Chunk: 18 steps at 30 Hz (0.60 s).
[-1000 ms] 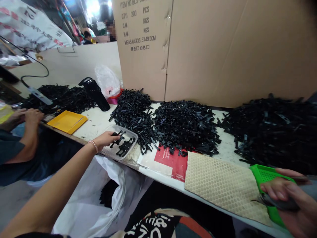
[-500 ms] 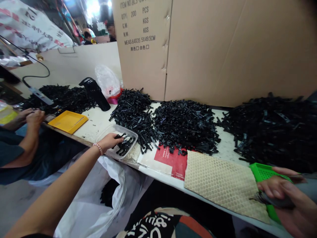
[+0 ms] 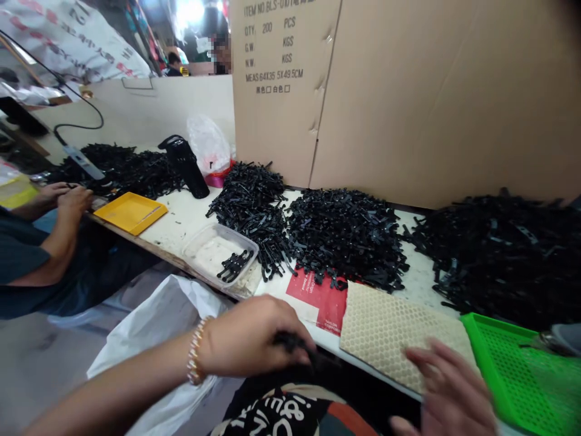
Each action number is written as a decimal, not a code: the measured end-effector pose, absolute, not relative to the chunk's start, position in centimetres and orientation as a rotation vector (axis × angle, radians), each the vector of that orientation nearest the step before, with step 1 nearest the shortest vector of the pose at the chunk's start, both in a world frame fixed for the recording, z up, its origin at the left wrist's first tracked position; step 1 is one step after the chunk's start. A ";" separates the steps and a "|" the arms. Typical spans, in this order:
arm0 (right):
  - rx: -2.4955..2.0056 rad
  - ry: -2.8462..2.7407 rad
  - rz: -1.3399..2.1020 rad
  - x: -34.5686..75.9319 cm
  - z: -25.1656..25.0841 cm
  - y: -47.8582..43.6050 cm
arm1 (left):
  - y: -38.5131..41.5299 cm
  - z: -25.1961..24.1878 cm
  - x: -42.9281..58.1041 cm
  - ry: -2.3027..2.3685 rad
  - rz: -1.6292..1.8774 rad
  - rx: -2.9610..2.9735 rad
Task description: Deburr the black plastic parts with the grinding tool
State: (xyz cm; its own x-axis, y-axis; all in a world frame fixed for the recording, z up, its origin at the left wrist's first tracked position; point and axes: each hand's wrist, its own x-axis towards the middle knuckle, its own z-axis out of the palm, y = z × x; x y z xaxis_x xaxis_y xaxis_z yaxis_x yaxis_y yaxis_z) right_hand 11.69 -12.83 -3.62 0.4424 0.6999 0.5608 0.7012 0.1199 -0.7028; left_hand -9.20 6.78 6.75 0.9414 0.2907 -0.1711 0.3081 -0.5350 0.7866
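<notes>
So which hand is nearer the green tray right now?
The right hand. It hovers blurred over the near edge of the honeycomb mat, just left of the green tray. The left hand is farther left, closed on small black parts.

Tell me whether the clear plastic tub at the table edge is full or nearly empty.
Nearly empty. The clear tub holds only a small cluster of black parts at its right end; the rest of its floor shows bare.
</notes>
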 end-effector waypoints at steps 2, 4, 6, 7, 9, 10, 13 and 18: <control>-1.465 -1.512 0.225 9.4 -2.9 -11.2 | 5.1 5.5 -8.2 0.443 0.042 2.095; -1.341 -1.620 0.403 8.1 -2.1 -9.3 | 4.7 4.8 -8.0 0.497 0.136 2.047; -1.281 -1.582 0.480 7.7 -1.5 -7.7 | 5.0 4.7 -8.7 0.556 0.227 2.004; -1.272 -1.544 0.506 7.6 -1.3 -6.9 | 5.3 4.8 -9.3 0.596 0.298 1.980; -1.272 -1.451 0.516 7.3 -1.0 -5.3 | 5.7 4.9 -10.4 0.745 0.542 1.909; -1.273 -1.380 0.486 7.1 -0.9 -4.4 | 5.8 4.8 -11.0 0.855 0.710 1.841; -1.247 -1.150 0.354 5.5 -1.0 -2.0 | 5.2 3.6 -11.7 1.102 1.098 1.405; -1.122 -1.356 0.401 2.5 -2.6 -0.6 | 3.4 0.2 -10.7 0.981 0.863 0.699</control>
